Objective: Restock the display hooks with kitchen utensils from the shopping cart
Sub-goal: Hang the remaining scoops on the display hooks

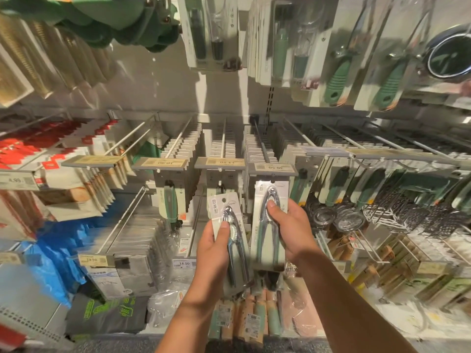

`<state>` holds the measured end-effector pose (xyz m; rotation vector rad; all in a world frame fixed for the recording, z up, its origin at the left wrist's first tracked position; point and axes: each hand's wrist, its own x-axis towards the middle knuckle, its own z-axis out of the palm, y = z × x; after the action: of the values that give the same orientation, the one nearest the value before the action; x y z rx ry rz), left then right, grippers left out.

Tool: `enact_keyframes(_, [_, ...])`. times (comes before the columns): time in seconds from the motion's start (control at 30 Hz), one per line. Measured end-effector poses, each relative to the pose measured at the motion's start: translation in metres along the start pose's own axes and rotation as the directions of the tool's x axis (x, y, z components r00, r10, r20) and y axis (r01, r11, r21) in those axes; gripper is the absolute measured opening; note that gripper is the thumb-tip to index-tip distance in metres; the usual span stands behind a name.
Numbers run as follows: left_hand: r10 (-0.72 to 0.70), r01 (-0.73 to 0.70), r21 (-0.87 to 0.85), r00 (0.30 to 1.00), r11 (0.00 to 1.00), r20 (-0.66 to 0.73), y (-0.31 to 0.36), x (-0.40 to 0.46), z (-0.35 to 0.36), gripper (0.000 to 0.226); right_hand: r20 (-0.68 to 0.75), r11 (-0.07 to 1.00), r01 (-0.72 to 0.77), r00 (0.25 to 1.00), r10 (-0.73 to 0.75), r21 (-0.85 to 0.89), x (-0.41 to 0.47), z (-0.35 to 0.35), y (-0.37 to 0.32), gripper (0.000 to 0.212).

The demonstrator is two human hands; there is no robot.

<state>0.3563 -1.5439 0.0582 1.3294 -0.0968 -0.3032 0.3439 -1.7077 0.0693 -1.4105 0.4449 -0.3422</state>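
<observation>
Observed: the left hand grips a carded nutcracker, thumb pressed across the card face and fingers curled behind, the pack tilted with its punched hole at the top and free of any hook. The right hand grips a second carded nutcracker, thumb on the metal head and fingers wrapped round the right edge. This card stands upright just below the price tag marked 30.50. Whether its hole is already on the hook above cannot be told; the tag hides the hook's tip.

Judgement: the step in hand is hanging the right-hand pack on that hook.

Recommendations:
- Keep the card square to the hook and its face outward, matching the packs behind.
- Guide the hole onto the tip from below the tag, then slide the card back along the hook.
- Hold the left pack clear of the neighbouring hook at 13.50 until the first is seated.
- Grip by the card, not the blister, to avoid tearing the hole.

The shopping cart is not in view.
</observation>
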Motion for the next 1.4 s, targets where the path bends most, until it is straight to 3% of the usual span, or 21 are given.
enact_keyframes(0.07, [-0.005,0.005,0.014,1.000,1.000,0.005,0.000,0.001,0.000,0.018,0.007,1.000,-0.018,1.000,0.018,-0.007,0.006,-0.003,-0.003,0.087])
enact_keyframes(0.2, [0.012,-0.012,0.012,1.000,1.000,-0.005,0.002,0.004,0.003,0.018,-0.021,0.997,-0.065,0.998,0.064,-0.052,0.012,-0.006,-0.006,0.085])
enact_keyframes(0.3, [-0.001,0.001,0.007,1.000,1.000,-0.018,0.004,0.005,0.004,0.021,-0.064,0.997,-0.059,0.996,0.057,-0.039,0.028,-0.013,0.014,0.119])
enact_keyframes(0.33, [-0.005,0.006,0.015,1.000,1.000,-0.019,0.004,0.005,0.005,0.023,-0.067,0.998,-0.055,0.996,0.053,-0.033,0.033,-0.014,0.019,0.121])
enact_keyframes(0.5, [-0.035,0.035,0.033,0.999,0.999,-0.012,0.005,0.006,0.008,0.026,-0.127,0.992,-0.058,0.991,0.043,-0.112,0.040,0.005,-0.007,0.069])
enact_keyframes(0.73, [-0.071,0.071,0.024,0.997,0.997,-0.011,0.005,0.007,0.003,0.012,-0.185,0.979,-0.138,0.977,0.109,-0.152,0.058,0.007,-0.003,0.082])
enact_keyframes(0.97, [-0.096,0.096,0.009,0.994,0.995,-0.042,0.000,0.007,-0.004,0.005,-0.093,0.968,-0.235,0.969,0.227,-0.088,0.032,-0.005,0.017,0.064])
enact_keyframes(1.1, [-0.088,0.088,0.009,0.996,0.996,-0.023,-0.004,0.007,-0.001,0.016,-0.066,0.969,-0.225,0.974,0.219,-0.102,0.019,-0.008,0.022,0.046])
enact_keyframes(1.2, [-0.086,0.087,-0.028,0.996,0.996,0.024,-0.007,0.008,0.003,0.024,0.032,0.975,-0.202,0.978,0.206,-0.093,0.009,-0.004,0.025,0.045])
enact_keyframes(1.4, [-0.051,0.053,-0.011,0.994,0.999,0.093,-0.009,0.007,0.010,0.026,0.142,0.997,-0.046,0.988,0.055,-0.069,-0.012,0.003,0.024,0.025])
